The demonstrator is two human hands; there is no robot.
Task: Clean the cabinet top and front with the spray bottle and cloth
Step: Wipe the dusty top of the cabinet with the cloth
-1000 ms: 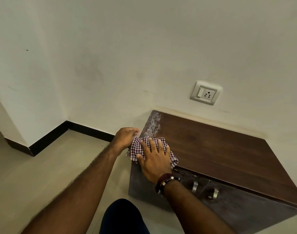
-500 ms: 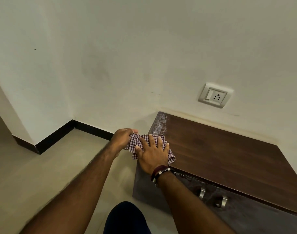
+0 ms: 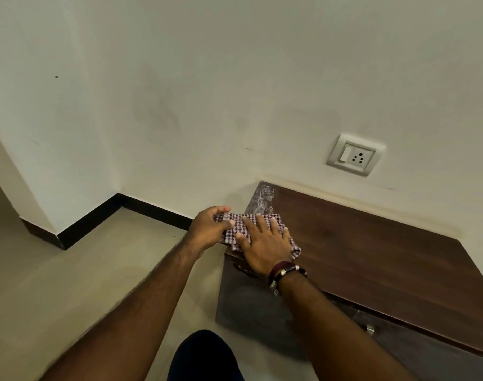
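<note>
A low dark wooden cabinet (image 3: 372, 243) stands against the wall at the right. A wet patch (image 3: 262, 198) shines on its far left corner. A red-and-white checked cloth (image 3: 236, 224) lies on the near left corner of the top. My right hand (image 3: 265, 244) presses flat on the cloth with its fingers spread. My left hand (image 3: 210, 226) grips the cloth's left end where it hangs over the cabinet's side. No spray bottle is in view.
A white wall socket (image 3: 354, 155) sits just above the cabinet. The cabinet front carries a metal handle (image 3: 370, 329), partly hidden by my right forearm. Beige floor (image 3: 69, 284) with black skirting (image 3: 91, 218) lies to the left. My dark-clad knee (image 3: 204, 356) shows at the bottom.
Both hands and the cloth have slid a little away from me along the cabinet's left edge, toward the wet patch. The view has drifted left.
</note>
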